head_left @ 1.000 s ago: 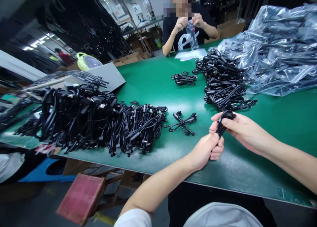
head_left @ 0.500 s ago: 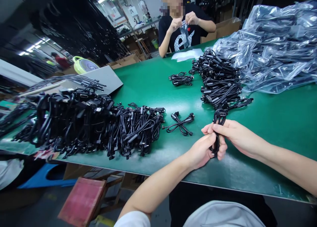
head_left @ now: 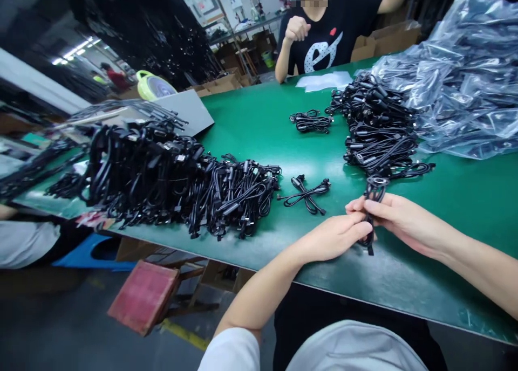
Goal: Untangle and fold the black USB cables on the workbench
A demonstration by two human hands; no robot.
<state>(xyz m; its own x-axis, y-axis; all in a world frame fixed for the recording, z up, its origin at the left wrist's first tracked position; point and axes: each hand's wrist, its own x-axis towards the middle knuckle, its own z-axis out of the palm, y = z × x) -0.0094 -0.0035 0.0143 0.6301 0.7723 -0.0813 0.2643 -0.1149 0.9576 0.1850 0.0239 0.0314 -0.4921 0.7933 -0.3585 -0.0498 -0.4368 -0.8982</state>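
Note:
Between both hands is a folded black cable (head_left: pixel 375 190), held above the near part of the green table. My right hand (head_left: pixel 388 212) grips its upper part, thumb on top, with the loops and a connector sticking out beyond the fingers. Lower down, my left hand (head_left: pixel 343 233) is closed around the same cable, and a dark connector end hangs below the thumb. To the left a crossed pair of black cable loops (head_left: pixel 308 194) lies on the table. Just beyond my right hand begins a heap of bundled cables (head_left: pixel 380 128).
A long pile of black cables (head_left: pixel 178 182) covers the table's left side. Clear plastic bags (head_left: pixel 465 85) are heaped at the far right. A small cable bundle (head_left: pixel 311 122) and white sheets (head_left: pixel 324 81) lie farther back. Opposite sits a co-worker (head_left: pixel 324 42); a red stool (head_left: pixel 143 295) stands below left.
The view has shifted, so the table appears moved. My left hand has changed its hold lower on the cable. The co-worker's hands have parted, one arm reaching out to the side.

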